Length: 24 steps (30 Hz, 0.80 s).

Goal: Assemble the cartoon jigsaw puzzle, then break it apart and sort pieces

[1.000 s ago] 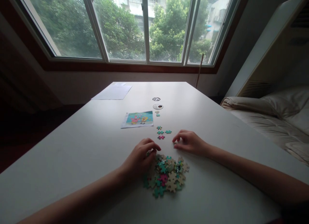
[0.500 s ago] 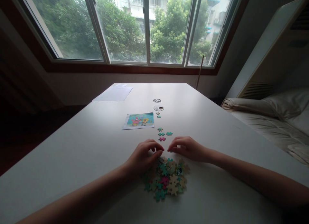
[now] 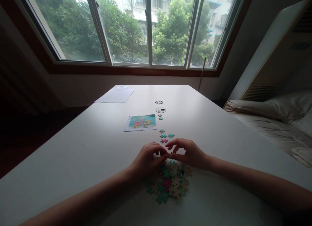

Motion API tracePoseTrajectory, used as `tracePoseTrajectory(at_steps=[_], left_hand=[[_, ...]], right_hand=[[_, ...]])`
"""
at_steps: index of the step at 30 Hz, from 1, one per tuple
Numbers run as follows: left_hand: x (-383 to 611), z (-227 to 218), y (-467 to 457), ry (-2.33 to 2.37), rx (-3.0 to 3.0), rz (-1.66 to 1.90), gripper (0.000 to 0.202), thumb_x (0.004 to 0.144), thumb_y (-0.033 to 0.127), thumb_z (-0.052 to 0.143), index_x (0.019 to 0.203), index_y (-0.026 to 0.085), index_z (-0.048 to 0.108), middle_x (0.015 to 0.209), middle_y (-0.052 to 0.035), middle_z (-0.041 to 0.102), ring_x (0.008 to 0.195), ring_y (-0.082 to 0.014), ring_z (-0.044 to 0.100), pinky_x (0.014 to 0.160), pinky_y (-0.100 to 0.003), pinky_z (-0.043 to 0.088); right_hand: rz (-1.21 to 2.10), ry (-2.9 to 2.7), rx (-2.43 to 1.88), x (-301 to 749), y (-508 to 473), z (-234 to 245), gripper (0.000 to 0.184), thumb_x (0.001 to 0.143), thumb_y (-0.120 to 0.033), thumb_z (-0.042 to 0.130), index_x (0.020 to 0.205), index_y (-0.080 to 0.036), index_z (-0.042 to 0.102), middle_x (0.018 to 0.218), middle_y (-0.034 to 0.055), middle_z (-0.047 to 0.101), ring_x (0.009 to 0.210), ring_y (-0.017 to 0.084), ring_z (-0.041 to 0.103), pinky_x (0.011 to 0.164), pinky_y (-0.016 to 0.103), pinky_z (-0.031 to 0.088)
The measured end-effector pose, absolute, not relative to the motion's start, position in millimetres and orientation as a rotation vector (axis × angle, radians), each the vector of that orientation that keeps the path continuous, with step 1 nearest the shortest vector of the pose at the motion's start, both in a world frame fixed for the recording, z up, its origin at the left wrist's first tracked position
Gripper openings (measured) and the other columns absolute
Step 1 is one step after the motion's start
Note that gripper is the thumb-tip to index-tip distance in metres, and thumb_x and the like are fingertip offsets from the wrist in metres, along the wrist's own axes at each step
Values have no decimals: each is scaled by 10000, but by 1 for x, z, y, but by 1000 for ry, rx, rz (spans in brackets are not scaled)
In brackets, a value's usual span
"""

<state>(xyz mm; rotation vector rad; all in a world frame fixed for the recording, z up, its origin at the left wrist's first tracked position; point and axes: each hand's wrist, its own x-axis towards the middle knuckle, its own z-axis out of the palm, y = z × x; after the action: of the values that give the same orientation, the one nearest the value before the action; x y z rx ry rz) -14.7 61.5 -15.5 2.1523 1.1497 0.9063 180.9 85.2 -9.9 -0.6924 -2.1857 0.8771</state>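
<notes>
My left hand (image 3: 151,157) is pinched shut, thumb against fingertips, on a small puzzle piece (image 3: 170,155) that is largely hidden by fingers. From the other side my right hand (image 3: 188,153) grips the same piece between its thumb and a bent finger, with the index finger lifted off. Just below both hands lies a heap of loose puzzle pieces (image 3: 166,183), teal, pink and bare tan. Beyond the fingertips sit several separate pieces, among them a pink one (image 3: 164,141) and a teal one (image 3: 171,135).
A printed cartoon picture sheet (image 3: 142,122) lies left of the separate pieces. Farther back are two round flat items (image 3: 160,110) and white paper (image 3: 114,95) on the white table (image 3: 85,148). Beige cushioned seating (image 3: 265,117) stands at the right; a window spans the back.
My hands have come together at a small piece above the heap. The right index finger has risen and spread away from the thumb. The view has shifted slightly.
</notes>
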Motion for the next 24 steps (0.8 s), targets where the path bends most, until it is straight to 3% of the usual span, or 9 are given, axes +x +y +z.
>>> tracePoseTrajectory(at_steps=[8, 19, 24], left_hand=[[-15, -16, 62, 1140, 1977, 887, 135, 733, 268, 590, 694, 145, 631, 666, -9, 592, 615, -116, 516, 574, -214, 414], [-17, -13, 64, 1169, 1822, 954, 166, 739, 280, 571, 690, 128, 615, 622, 6, 570, 579, -100, 452, 532, -204, 349], [-18, -14, 65, 1149, 1850, 923, 189, 765, 299, 550, 727, 132, 630, 635, 3, 571, 579, -100, 447, 527, -203, 353]], right_hand=[[748, -2192, -616, 180, 83, -11, 213, 778, -286, 588, 960, -177, 569, 937, 59, 589, 683, 85, 595, 671, 234, 502], [293, -2295, -655, 187, 89, -19, 240, 755, -360, 608, 929, -196, 599, 910, 56, 621, 687, 109, 556, 724, 281, 450], [177, -2313, -643, 188, 90, -17, 203, 786, -348, 573, 923, -203, 614, 879, 52, 634, 774, 128, 572, 757, 278, 426]])
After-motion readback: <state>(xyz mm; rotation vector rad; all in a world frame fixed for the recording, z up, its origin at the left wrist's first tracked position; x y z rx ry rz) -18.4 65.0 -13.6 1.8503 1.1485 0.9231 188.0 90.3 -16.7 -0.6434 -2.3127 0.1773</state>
